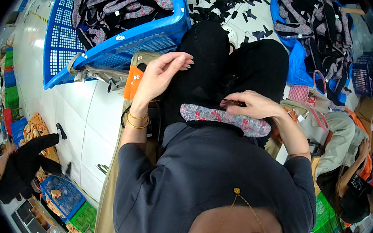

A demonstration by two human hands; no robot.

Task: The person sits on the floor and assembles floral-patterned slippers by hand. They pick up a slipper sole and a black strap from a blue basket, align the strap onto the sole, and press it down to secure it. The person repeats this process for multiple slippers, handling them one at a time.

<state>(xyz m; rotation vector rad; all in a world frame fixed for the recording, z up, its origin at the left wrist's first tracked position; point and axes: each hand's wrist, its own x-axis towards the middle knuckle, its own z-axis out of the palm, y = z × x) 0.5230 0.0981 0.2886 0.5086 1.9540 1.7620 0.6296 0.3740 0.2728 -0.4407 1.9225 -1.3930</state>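
Note:
My left hand (169,69) is raised above my left thigh, beside the blue basket. Its fingers are drawn together and I see nothing in them. Over my lap, my right hand (253,105) grips a small dark tool that looks like thread snips (233,103), partly hidden by the fingers. Just below that hand, a long grey fabric piece with red flowers and a black edge (225,118) lies across my lap. Its rounded ends point left and right, and the right hand's lower side is close against it; whether they touch I cannot tell.
A blue plastic basket (132,40) of similar floral pieces stands ahead. Black scraps (217,12) litter the floor. More floral pieces (312,28) lie on blue sheeting at right. An orange card (132,82) is by my left wrist. Other people are at both sides.

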